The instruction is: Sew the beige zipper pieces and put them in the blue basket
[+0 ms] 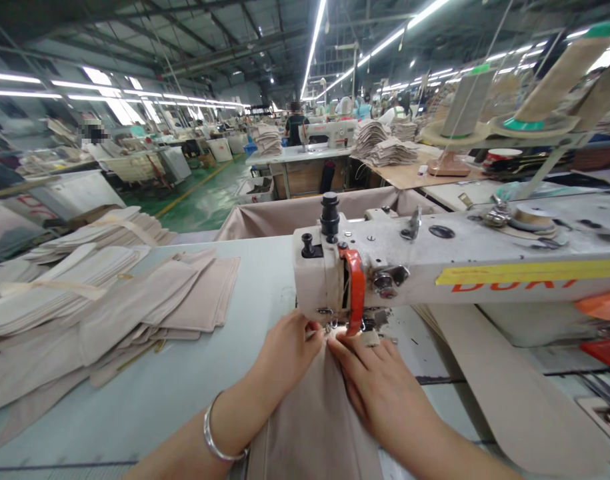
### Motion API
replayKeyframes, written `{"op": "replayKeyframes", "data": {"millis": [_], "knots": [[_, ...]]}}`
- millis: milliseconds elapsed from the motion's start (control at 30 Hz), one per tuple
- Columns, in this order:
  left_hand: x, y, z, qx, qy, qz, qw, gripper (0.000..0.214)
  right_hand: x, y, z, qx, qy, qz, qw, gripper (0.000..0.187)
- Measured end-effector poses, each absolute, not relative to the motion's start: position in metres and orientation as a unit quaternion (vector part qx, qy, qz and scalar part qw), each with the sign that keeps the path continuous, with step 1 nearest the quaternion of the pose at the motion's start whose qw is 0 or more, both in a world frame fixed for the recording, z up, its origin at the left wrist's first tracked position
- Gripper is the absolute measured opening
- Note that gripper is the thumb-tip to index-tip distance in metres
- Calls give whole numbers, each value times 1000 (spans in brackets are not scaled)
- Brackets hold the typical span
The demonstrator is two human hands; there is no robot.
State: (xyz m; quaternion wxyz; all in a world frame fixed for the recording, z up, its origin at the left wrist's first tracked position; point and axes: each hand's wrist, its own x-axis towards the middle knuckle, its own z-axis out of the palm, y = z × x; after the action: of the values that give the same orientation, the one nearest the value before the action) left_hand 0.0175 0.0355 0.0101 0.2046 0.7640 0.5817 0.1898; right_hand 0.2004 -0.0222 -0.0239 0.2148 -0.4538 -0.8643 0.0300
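Note:
A beige fabric piece (315,427) lies on the pale worktable (195,380), its far edge under the head of a white sewing machine (435,260) with an orange guard. My left hand (285,357), a silver bangle on its wrist, pinches the fabric's far left corner just below the needle area. My right hand (372,383) lies flat on the fabric's right side, fingertips at the presser foot. The needle itself is hidden behind the fingers and guard.
Stacks of cut beige pieces (99,300) cover the table's left half. A long beige strip (505,393) lies at the right under the machine arm. Thread cones (559,77) stand behind the machine. A cloth bin (285,217) hangs past the table; other workstations and a person stand farther back.

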Motion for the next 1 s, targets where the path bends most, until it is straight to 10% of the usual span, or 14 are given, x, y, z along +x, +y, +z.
{"op": "replayKeyframes", "data": {"millis": [1000], "knots": [[-17,-44,-27,947,230,223,36,23,206,-28,-33,-445,-863,5,241,39]]}}
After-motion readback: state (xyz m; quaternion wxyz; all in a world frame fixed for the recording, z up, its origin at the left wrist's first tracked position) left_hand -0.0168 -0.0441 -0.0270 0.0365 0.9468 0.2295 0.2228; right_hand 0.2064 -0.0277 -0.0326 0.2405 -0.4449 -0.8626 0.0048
